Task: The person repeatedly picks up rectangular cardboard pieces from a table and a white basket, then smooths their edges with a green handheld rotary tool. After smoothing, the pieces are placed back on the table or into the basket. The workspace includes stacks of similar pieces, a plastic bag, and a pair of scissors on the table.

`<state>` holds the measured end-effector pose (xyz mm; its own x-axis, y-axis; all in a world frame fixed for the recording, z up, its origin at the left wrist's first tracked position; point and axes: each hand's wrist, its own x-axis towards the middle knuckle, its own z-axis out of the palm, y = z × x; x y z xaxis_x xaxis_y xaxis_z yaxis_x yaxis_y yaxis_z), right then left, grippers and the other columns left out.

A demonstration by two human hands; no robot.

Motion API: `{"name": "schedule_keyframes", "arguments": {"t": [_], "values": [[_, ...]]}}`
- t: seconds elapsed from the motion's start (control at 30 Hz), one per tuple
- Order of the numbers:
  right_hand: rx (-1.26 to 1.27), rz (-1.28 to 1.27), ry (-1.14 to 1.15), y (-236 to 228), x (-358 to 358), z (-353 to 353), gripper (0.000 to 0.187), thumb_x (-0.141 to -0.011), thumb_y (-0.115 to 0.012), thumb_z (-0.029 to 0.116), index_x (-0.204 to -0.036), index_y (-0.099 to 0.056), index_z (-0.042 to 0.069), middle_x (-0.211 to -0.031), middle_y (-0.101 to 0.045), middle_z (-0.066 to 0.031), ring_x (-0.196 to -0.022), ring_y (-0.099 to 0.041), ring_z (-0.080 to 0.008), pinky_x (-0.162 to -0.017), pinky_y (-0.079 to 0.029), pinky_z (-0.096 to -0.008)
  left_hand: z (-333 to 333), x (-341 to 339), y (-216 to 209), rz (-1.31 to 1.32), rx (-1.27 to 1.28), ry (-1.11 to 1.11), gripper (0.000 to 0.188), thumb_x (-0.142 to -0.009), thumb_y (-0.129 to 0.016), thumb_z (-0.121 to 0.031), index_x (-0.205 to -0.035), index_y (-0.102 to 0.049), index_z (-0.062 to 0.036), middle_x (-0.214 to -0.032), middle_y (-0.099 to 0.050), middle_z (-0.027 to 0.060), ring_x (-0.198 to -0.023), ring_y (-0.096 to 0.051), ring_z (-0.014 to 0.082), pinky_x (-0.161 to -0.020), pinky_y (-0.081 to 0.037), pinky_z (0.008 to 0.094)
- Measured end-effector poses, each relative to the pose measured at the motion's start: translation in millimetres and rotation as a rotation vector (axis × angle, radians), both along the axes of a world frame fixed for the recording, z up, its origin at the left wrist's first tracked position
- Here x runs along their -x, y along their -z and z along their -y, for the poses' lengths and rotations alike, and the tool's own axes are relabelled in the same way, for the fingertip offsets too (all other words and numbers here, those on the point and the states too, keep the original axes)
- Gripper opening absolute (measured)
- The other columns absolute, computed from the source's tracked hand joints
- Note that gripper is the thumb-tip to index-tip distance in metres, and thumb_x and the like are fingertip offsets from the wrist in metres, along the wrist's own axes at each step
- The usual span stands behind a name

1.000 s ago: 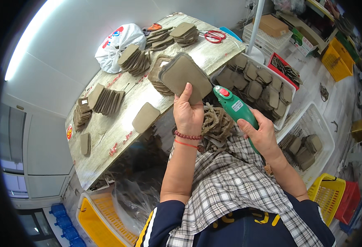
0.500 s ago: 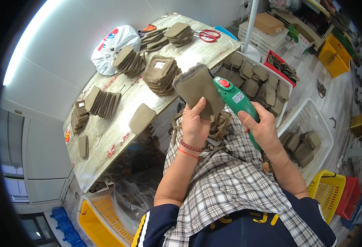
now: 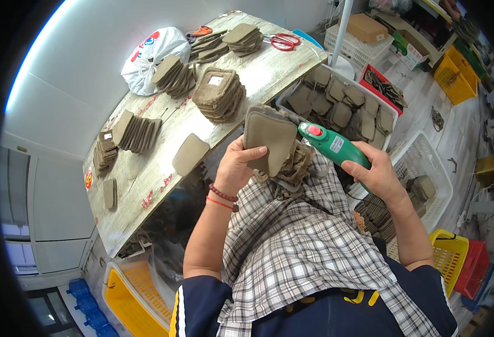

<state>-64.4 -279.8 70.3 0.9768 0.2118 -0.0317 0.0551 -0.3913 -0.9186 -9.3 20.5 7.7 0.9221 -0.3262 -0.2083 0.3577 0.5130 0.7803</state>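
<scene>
Above the checked apron (image 3: 308, 264), the left hand (image 3: 234, 164) pinched a brown pad (image 3: 268, 140); the right hand (image 3: 379, 173) gripped a green power tool (image 3: 349, 150) beside its edge. This pad looked unfinished, fuzzy strips (image 3: 298, 164) below; whether the stacked pads (image 3: 219, 96) were done was unclear.

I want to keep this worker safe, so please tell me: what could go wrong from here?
The green handheld power tool in the right hand might slip toward the left hand, which holds the brown pad. A loose pad near the edge of the table could get knocked off.
</scene>
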Motion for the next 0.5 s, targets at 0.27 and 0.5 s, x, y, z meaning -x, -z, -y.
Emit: {"name": "schedule_keyframes", "arguments": {"t": [0.27,0.5], "values": [[0.168,0.230,-0.072,13,11,3,0.048,-0.080,-0.076,0.031,-0.111,-0.060,-0.001,-0.090,-0.065,-0.0134,-0.077,-0.063,-0.0206,-0.071,-0.050,-0.0314,-10,2,-2,0.010,-0.195,0.124,0.041,-0.082,-0.060,0.009,-0.122,-0.055,0.0010,-0.108,-0.067,0.0093,-0.094,-0.066,0.0175,-0.085,-0.053,0.0310],[0.121,0.194,-0.021,22,15,-15,0.047,-0.081,-0.075,0.032,-0.111,-0.061,-0.001,-0.088,-0.066,-0.0145,-0.075,-0.064,-0.0218,-0.069,-0.050,-0.0325,-1,14,0,-0.078,-0.253,0.192,0.039,-0.081,-0.063,0.009,-0.119,-0.059,-0.0003,-0.105,-0.067,0.0064,-0.092,-0.064,0.0136,-0.084,-0.051,0.0289]]}}
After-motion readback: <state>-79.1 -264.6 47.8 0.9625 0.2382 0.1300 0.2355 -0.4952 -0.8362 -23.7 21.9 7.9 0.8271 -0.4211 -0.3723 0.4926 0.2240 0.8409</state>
